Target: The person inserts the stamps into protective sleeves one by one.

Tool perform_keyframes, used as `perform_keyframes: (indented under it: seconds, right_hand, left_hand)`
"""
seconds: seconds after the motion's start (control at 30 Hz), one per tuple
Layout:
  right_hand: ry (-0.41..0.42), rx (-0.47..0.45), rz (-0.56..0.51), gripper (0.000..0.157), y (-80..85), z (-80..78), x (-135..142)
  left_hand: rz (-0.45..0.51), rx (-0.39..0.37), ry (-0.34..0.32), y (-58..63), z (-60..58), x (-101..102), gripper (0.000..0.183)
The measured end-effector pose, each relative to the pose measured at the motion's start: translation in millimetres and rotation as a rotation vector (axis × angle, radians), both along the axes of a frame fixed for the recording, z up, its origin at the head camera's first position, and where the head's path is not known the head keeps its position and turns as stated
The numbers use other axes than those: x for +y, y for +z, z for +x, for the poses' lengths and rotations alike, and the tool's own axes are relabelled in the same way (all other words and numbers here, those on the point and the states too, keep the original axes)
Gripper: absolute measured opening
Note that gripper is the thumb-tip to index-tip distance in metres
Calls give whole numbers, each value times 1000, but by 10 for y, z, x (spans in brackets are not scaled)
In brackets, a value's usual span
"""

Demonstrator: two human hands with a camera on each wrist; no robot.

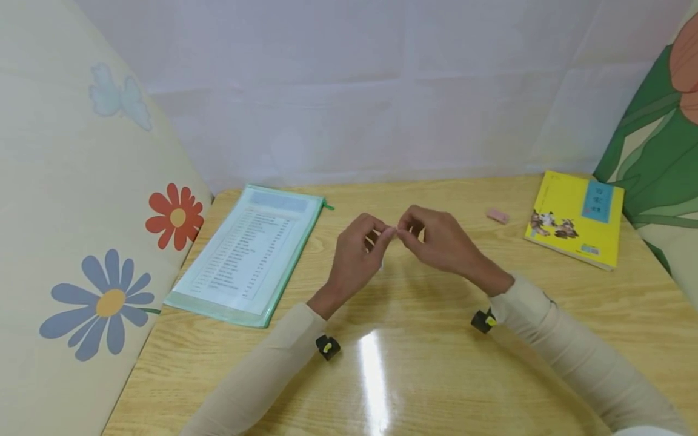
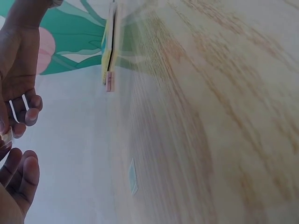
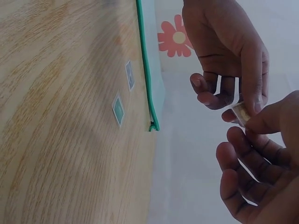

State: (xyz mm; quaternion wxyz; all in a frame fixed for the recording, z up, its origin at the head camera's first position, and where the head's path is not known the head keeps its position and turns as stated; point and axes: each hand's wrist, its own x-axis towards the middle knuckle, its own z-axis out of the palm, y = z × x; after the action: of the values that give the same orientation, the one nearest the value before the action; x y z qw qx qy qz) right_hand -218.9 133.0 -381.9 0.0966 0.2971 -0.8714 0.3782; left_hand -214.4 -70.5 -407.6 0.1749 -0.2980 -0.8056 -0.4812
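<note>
Both hands meet above the table in the head view. The thumb and fingertips of my left hand (image 1: 360,248) and my right hand (image 1: 442,239) pinch a small stamp-like piece between them. In the right wrist view this piece (image 3: 242,113) has a clear edge and a yellowish-brown middle; fingertips cover part of it. Below the hands, two small white-bordered pieces lie on the table: a green one (image 3: 118,111) and a grey-blue one (image 3: 130,75). From the left wrist, a pale green piece (image 2: 132,177) shows flat on the wood.
A clear zip folder (image 1: 229,306) with green edging and a printed sheet lies to the left. Right of the hands are a small pink block (image 1: 497,215) and a yellow book (image 1: 567,203). A white cloth (image 1: 338,133) hangs behind the wooden table (image 1: 436,375).
</note>
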Motion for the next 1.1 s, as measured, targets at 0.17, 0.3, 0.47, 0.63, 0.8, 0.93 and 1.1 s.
perform_keyframes:
  seconds: [0.17, 0.3, 0.47, 0.63, 0.8, 0.93, 1.1]
  right_hand:
    - [-16, -4, -24, 5, -6, -12, 8]
    - [-30, -13, -27, 6, -5, -13, 3]
    - [-45, -23, -10, 10, 5, -2, -2]
    - [-36, -35, -9, 12, -14, -27, 16]
    - [-42, -177, 31, 13, -119, -113, 59]
    - [-74, -333, 120, 15, -282, -215, 85]
    - [-150, -389, 201, 14, -485, -323, 113]
  left_hand:
    - [-35, -35, 15, -12, 10, -3, 18]
    - [-76, -71, 22, -26, 20, -7, 20]
    - [-109, -104, 31, -33, 24, -13, 21]
    - [-137, -146, 56, -32, 23, -25, 21]
    - [-163, -197, 86, -52, 22, -51, 17]
    - [-175, -207, 79, -79, 19, -61, 15]
    - [-185, -202, 80, -79, 26, -59, 14]
